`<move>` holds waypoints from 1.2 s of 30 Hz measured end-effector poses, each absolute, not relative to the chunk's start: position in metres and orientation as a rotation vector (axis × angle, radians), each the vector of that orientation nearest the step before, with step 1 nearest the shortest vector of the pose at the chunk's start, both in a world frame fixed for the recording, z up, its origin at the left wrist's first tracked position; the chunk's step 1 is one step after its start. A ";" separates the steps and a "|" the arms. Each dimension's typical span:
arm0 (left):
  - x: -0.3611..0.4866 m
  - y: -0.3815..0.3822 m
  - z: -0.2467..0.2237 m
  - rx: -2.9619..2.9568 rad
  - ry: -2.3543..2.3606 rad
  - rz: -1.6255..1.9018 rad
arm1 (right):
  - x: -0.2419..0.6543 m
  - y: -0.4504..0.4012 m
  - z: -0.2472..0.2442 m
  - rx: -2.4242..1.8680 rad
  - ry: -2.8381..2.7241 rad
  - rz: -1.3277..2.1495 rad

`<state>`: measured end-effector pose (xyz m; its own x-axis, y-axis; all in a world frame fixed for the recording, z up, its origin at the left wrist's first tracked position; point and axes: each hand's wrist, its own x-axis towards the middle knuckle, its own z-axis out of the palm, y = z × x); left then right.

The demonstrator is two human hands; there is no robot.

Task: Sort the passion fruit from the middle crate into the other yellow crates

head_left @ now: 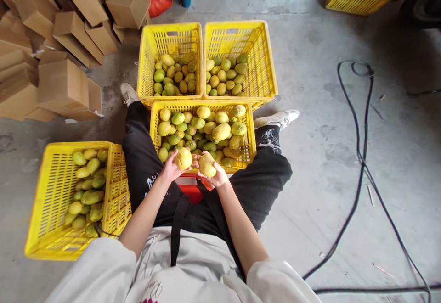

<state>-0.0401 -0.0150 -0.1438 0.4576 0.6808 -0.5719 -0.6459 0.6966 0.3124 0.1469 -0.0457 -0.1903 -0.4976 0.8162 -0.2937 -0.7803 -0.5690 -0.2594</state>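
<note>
Fruit [183, 159], yellow, cupped in left hand [170, 168]; second fruit [207, 165] cupped in right hand [219, 177], presumably against rolling. Both at near edge of yellow crate [251, 135], placed between legs [267, 176] apparently for easy reach.

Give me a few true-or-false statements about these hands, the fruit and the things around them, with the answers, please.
1. The left hand holds a yellow fruit. True.
2. The right hand rests on a knee. False: the right hand holds a second fruit.
3. The crate between the legs is red. False: that crate is yellow.
4. A black cable lies on the floor at the picture's right. True.
5. The cardboard boxes are at the lower right. False: the boxes are at the upper left.
</note>
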 end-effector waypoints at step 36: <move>-0.037 -0.011 -0.155 0.026 0.770 0.760 | 0.144 -0.038 -0.177 -0.498 0.063 2.086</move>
<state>-0.0374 -0.0108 -0.1554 0.4695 0.6291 -0.6195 -0.6107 0.7381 0.2868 0.1440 -0.0382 -0.1767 -0.4607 0.8054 -0.3730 -0.8265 -0.5424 -0.1504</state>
